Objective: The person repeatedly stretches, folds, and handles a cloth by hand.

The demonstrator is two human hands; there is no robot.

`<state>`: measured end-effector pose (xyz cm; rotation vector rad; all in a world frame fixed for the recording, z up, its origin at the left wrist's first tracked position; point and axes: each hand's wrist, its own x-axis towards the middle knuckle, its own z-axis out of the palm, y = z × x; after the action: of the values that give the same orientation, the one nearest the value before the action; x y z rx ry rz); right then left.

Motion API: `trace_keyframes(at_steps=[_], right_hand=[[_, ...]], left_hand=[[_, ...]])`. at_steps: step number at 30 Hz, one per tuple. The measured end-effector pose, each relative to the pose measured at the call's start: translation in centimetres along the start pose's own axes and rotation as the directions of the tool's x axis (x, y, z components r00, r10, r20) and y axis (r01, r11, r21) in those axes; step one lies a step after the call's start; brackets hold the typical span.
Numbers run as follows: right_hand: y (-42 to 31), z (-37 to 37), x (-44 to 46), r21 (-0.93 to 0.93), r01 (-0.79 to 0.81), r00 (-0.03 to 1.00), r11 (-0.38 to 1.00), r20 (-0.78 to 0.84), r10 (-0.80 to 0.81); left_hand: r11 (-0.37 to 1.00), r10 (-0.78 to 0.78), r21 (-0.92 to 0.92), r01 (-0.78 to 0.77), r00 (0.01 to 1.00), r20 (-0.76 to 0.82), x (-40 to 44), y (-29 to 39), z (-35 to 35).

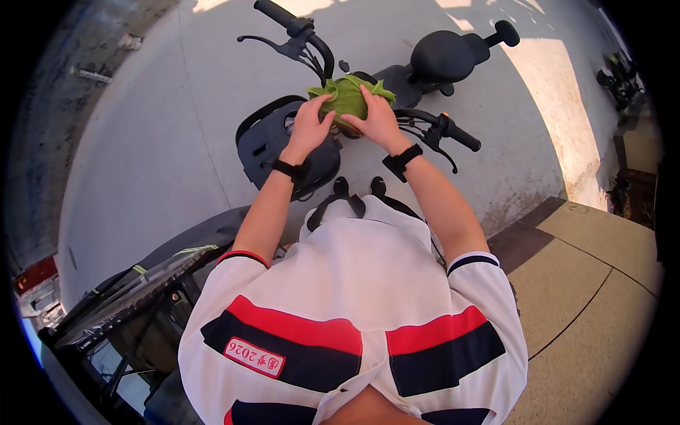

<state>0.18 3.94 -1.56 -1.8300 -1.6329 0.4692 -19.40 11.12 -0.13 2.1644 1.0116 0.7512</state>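
Note:
A crumpled green cloth [345, 100] lies bunched over the middle of the handlebar of a dark electric scooter [443, 57]. My left hand [312, 124] grips its left side, thumb and fingers curled on the fabric. On the other side my right hand [375, 119] presses it with thumb and fingers spread around it. What lies under the cloth is mostly hidden; a bit of reddish brown shows below it. The left handlebar grip [275, 13] and the right grip [464, 137] stick out on either side. Below my left hand is the scooter's dark front basket or box [258, 152].
Concrete floor [163, 106] surrounds the scooter, with a sunlit strip [559, 106] at right. Tan floor tiles [602, 283] lie lower right. At lower left stands another dark vehicle or rack [142, 312]. My shoes [377, 185] are close to the scooter.

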Motion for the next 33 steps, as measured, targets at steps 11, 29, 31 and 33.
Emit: trace_keyframes(at_steps=[11,29,31,33], right_hand=[[1.3,-3.9,-5.2,-0.003,0.123,0.972,0.992,-0.202,-0.121],[4.5,-8.4,-7.5,0.464,-0.114,0.762,0.878,-0.526,0.377],[4.5,-8.3,-8.0,0.439,-0.149,0.773,0.886,-0.507,0.381],[4.3,-8.3,-8.2,0.377,-0.156,0.788,0.913,-0.510,0.346]], left_hand=[[0.973,-0.225,-0.084,0.217,0.970,-0.097,0.5,0.9,-1.2],[0.797,0.339,0.450,-0.402,0.915,0.218,4.5,2.6,6.2],[0.749,0.366,0.466,-0.472,0.880,0.303,4.8,2.9,6.0],[0.740,0.362,0.441,-0.508,0.853,0.375,5.0,3.2,5.9]])
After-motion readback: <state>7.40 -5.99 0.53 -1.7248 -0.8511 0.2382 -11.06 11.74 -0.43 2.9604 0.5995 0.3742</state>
